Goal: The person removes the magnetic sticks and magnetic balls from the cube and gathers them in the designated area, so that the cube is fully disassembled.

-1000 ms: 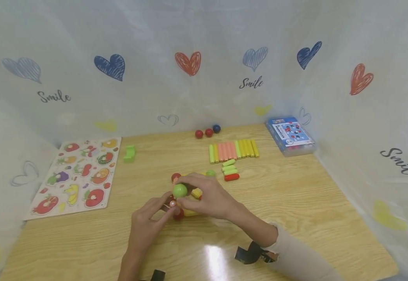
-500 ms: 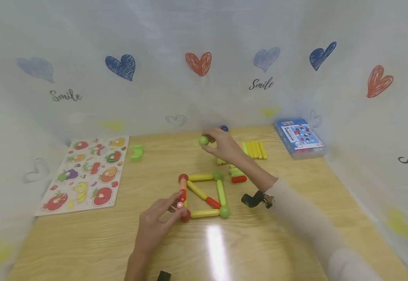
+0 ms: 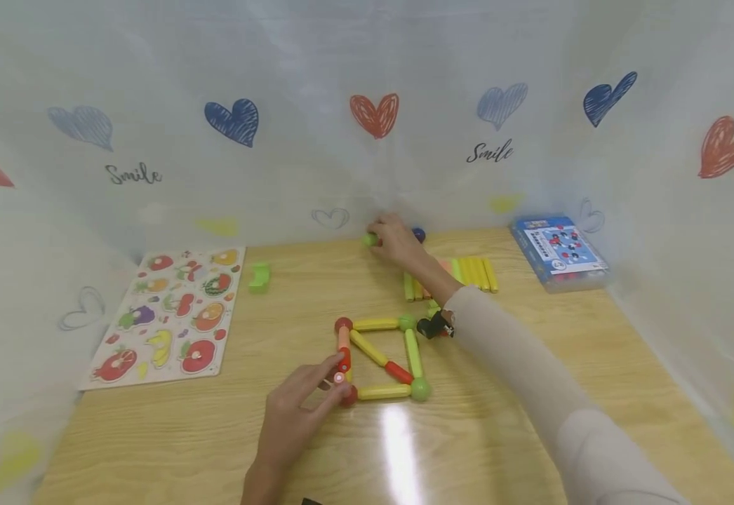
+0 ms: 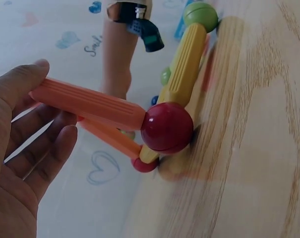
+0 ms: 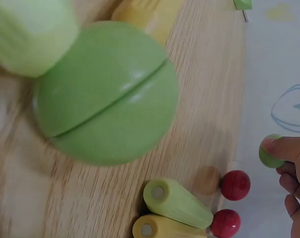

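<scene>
While the right hand [image 3: 397, 242] pinches a green ball [image 3: 370, 240] between thumb and fingers near the far edge of the table [image 3: 184, 449], that ball sits at the hand's 9 o'clock and at 1 o'clock from the left hand [image 3: 297, 403]. A second ago the ball was over the stick frame [image 3: 382, 393], close to the left hand; half a second ago it was short of its present spot, and it is now farther toward 12. The left hand stays at the frame's 8 o'clock, pinching the upper end of a salmon rod [image 4: 90, 103] that rises from a red joint ball [image 4: 167, 127].

Two loose red balls [image 5: 235, 185] lie near the held one in the right wrist view. A blue ball [image 3: 418, 235] is just beside the right hand at 2 o'clock, and a row of rods [image 3: 468, 273] at 4. At its 3 o'clock is a blue box [image 3: 559, 252], its print too small to read.

From the frame, a green block [image 3: 259, 278] lies at 10 o'clock and a fruit board [image 3: 165, 315] at 9. "Smile" is written on the curtain [image 3: 310, 161] at 10 and 1 o'clock.
</scene>
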Tool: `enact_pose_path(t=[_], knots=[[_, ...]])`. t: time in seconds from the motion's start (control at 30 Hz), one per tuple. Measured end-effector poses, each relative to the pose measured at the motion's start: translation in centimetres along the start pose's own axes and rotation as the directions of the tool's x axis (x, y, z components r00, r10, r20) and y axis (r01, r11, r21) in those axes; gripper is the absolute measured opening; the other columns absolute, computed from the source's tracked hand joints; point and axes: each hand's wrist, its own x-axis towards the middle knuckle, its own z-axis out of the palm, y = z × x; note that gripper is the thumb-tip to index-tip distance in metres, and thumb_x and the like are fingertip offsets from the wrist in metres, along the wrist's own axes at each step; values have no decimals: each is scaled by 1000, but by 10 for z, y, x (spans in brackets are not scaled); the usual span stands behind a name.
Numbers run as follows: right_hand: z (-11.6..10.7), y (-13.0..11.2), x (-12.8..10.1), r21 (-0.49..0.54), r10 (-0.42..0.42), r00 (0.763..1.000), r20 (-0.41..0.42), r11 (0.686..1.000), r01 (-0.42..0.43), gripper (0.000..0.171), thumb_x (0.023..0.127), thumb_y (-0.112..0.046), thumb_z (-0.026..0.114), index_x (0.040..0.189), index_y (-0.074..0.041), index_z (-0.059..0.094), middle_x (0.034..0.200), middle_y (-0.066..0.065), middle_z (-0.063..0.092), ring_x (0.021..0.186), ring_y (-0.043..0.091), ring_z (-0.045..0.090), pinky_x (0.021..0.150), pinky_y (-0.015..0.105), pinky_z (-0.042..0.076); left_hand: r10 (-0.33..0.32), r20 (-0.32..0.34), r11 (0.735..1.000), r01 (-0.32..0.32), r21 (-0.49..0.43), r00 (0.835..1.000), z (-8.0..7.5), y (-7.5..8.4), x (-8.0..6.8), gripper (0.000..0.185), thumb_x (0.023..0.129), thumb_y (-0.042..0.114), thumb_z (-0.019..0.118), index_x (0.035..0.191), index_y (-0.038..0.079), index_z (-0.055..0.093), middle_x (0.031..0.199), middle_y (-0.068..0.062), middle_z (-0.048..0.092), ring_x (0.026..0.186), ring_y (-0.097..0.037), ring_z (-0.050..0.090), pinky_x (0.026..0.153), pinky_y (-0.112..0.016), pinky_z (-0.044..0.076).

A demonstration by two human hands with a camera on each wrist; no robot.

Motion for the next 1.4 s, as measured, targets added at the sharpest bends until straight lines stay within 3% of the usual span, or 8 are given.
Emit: enact_pose_path(t=[0.3, 0.63, 0.87, 0.97, 1.07, 1.27, 1.33, 1.4], knots=[[18, 5, 14, -95, 44, 999, 32, 995, -41, 37, 80, -26, 72, 112, -12, 64, 120, 5, 58, 119, 24, 41, 93, 41, 30, -10, 16, 1000, 10, -1, 1000, -1, 2, 1, 52, 68, 9, 80, 118, 12, 63, 92, 6, 65, 73, -8, 59, 63, -20, 50], [28, 5, 14, -161, 95, 993, 64, 983, -84, 34, 84, -27, 67, 114, -11, 62, 119, 5, 56, 118, 25, 40, 89, 42, 29, -34, 28, 999, 33, 17, 999, -4, 3, 1, 52, 69, 12, 79, 119, 14, 63, 96, 7, 66, 76, -8, 60, 64, -19, 51], [18, 2, 7, -87, 73, 996, 44, 994, -69, 43, 85, -29, 65, 121, -8, 57, 126, 8, 50, 122, 27, 35, 91, 45, 28, -21, 25, 1000, 21, 9, 999, -4, 0, 2, 53, 68, 11, 80, 118, 12, 63, 94, 6, 66, 74, -10, 60, 65, -17, 50], [5, -5, -6, -33, 32, 999, -6, 999, -32, 36, 84, -30, 66, 114, -9, 62, 120, 5, 55, 116, 24, 40, 88, 44, 30, -7, 19, 1000, 7, 3, 1000, -3, 1, 3, 51, 69, 11, 79, 118, 11, 63, 93, 5, 66, 74, -11, 60, 65, -17, 50], [-14, -21, -27, 50, -65, 996, -57, 996, 68, 27, 84, -28, 67, 103, -9, 67, 108, 3, 60, 104, 22, 48, 87, 42, 34, 1, 19, 1000, -1, 3, 1000, -3, 2, 5, 51, 69, 10, 79, 117, 11, 63, 93, 5, 66, 74, -11, 60, 63, -20, 51], [-35, -56, -79, 244, -230, 969, -91, 938, 246, 22, 87, -27, 64, 101, -9, 67, 101, 1, 62, 97, 19, 55, 85, 33, 44, -21, 29, 999, 20, 33, 999, -5, 0, 4, 51, 70, 13, 79, 118, 14, 63, 94, 7, 66, 75, -8, 59, 65, -19, 50], [-37, -67, -98, 328, -267, 961, -78, 903, 277, 23, 86, -25, 66, 104, -10, 66, 103, -1, 61, 95, 17, 55, 83, 30, 45, -24, 31, 999, 23, 25, 999, -5, -1, 3, 51, 70, 12, 79, 119, 14, 63, 95, 7, 66, 75, -9, 60, 66, -18, 50], [-36, -77, -115, 392, -345, 935, -87, 851, 351, 25, 84, -22, 68, 106, -12, 65, 104, -2, 60, 93, 15, 55, 80, 25, 47, -24, 31, 1000, 23, 13, 999, -6, -1, 2, 52, 70, 11, 79, 119, 14, 63, 95, 6, 66, 75, -10, 61, 66, -19, 50]])
